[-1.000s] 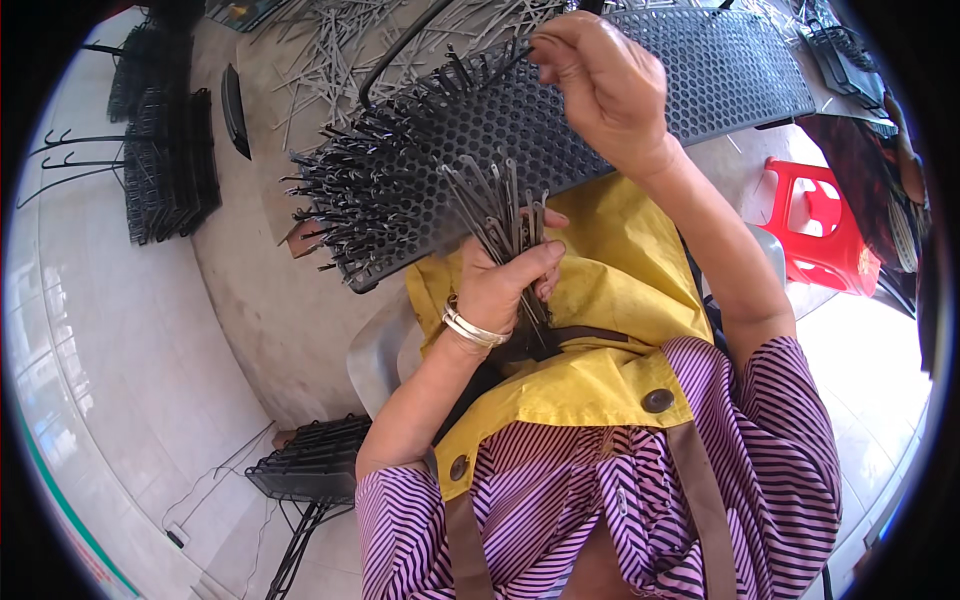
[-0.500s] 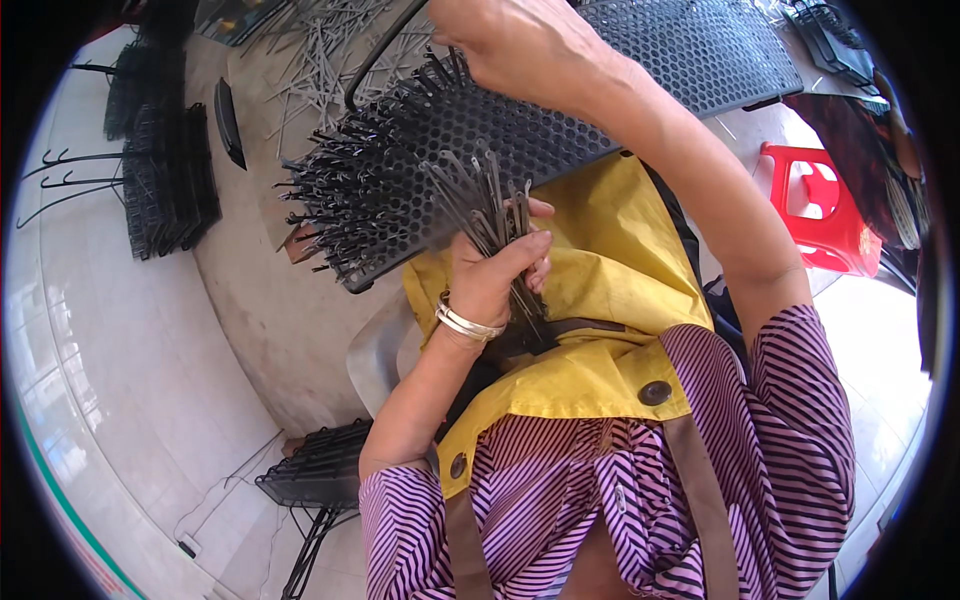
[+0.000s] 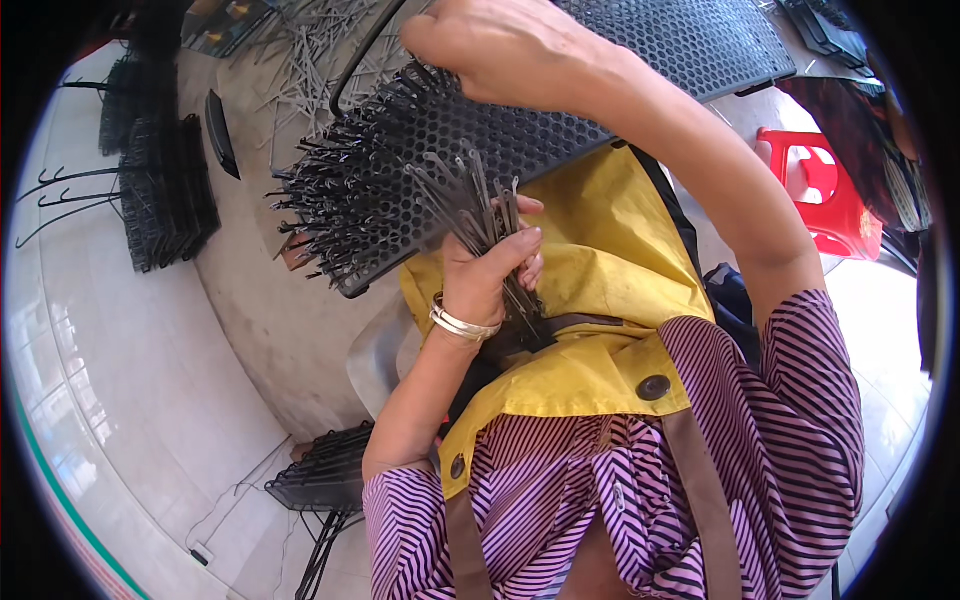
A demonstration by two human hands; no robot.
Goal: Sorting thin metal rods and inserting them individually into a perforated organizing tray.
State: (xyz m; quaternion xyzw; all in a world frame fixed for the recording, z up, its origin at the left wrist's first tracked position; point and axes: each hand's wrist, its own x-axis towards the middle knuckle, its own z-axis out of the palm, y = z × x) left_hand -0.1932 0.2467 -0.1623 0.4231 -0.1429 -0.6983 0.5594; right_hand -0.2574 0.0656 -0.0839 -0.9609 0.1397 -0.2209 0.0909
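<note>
My left hand is closed around a bundle of thin dark metal pins, held upright in front of my yellow apron. A silver bangle sits on that wrist. My right hand reaches up and rests on a black perforated mesh panel that slants across the top; its fingertips are turned away, so what they pinch is hidden. The panel's lower left part bristles with many inserted pins.
Loose pins lie scattered on the grey concrete surface at top. Stacks of black pin-filled panels lie at the left and on the floor below. A red plastic stool stands at the right.
My right hand has moved up and left along the mesh panel toward the pin-filled area. The left hand keeps the bundle in nearly the same place.
</note>
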